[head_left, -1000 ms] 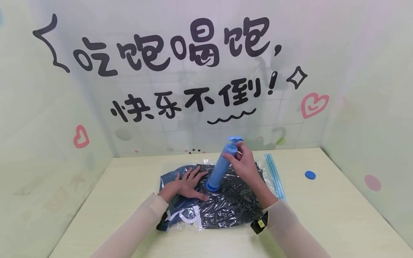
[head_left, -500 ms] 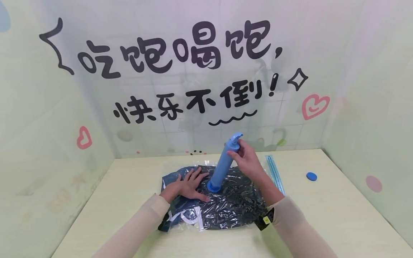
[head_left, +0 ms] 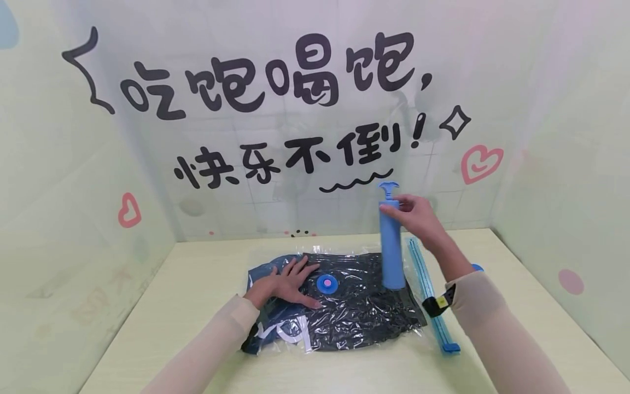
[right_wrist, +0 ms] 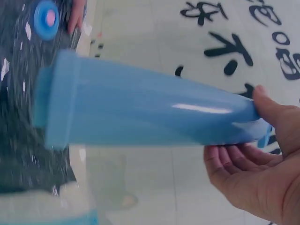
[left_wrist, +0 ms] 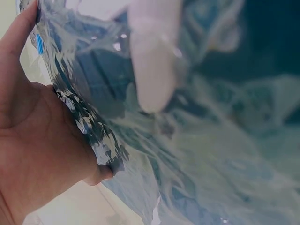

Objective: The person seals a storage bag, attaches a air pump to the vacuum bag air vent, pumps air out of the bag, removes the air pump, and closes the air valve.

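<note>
My right hand grips a blue hand pump near its top, just under the T-shaped handle. The pump stands roughly upright over the right part of a clear vacuum storage bag packed with dark, wrinkled fabric; in the right wrist view its lower end is apart from the bag. A round blue valve with a pink centre shows on the bag. Left of the valve, my left hand rests on the bag with its fingers spread. The left wrist view shows the hand against the clear film.
A light-blue sealing strip lies along the bag's right side, its slider at the near end. Behind the right wrist, a blue round cap is partly hidden. A printed wall stands behind the table.
The pump has come off the valve and moved right, turning from tilted to nearly upright in my right hand. The valve is now exposed. My left hand keeps its place.
</note>
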Action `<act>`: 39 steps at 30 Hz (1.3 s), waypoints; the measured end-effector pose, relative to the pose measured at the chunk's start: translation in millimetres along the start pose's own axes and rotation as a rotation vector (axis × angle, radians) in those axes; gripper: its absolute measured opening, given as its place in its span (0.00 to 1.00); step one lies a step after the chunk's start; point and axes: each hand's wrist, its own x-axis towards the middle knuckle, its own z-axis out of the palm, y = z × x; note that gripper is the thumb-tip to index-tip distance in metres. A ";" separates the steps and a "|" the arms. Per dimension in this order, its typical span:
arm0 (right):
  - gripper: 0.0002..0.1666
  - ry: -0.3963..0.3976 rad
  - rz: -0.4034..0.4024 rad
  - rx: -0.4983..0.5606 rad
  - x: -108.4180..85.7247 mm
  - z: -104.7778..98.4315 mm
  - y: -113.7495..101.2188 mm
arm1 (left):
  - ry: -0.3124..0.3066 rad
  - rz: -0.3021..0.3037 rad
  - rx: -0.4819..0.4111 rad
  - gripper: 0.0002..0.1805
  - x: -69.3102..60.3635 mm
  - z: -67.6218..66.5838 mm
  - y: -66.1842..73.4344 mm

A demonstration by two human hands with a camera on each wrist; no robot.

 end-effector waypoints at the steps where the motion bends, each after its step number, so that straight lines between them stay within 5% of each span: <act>1: 0.39 -0.006 0.011 -0.057 1.9 -6.5 2.3 | -0.003 -0.001 0.002 0.57 -0.5 -0.4 0.2; 5: 0.28 -0.032 0.046 -0.217 7.6 -28.9 15.2 | -0.007 -0.002 -0.005 0.58 -0.4 -1.0 -0.1; 14: 0.26 -0.137 0.258 -0.460 13.1 -54.0 63.7 | -0.003 -0.012 -0.009 0.57 1.9 0.2 0.2; 23: 0.27 -0.159 0.459 -0.470 7.3 -64.0 103.3 | 0.001 -0.012 -0.012 0.58 2.2 3.0 0.8; 39: 0.33 -0.087 0.512 -0.525 2.5 -61.9 123.9 | 0.008 -0.009 -0.023 0.58 -0.3 1.3 0.2</act>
